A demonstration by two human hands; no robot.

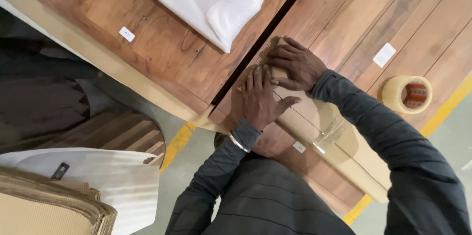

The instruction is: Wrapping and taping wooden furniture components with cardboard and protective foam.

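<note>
Both of my hands are pressing down on a long cardboard strip [324, 132], which is lying along the near edge of a wooden panel [393, 14]. My left hand [258, 98] is lying flat and open on the far end of the strip, with the fingers spread and pointing away from me. My right hand [294, 65] is also open; it is bending over the corrugated end of the cardboard, and its fingers are touching the fingers of the left one. Neither hand is gripping anything. A band of clear tape [328, 136] is crossing the strip near its middle. On the panel, to the right and well apart from my hands, a roll of clear tape [407, 94] is standing on its flat side. A small white label [384, 54] is sitting on the panel between the roll and my right hand. To the left, across a dark gap, a second wooden panel [147, 38] is carrying white foam sheet [206, 1]. Near left, corrugated cardboard sheets [49, 205] are lying in a pile.
</note>
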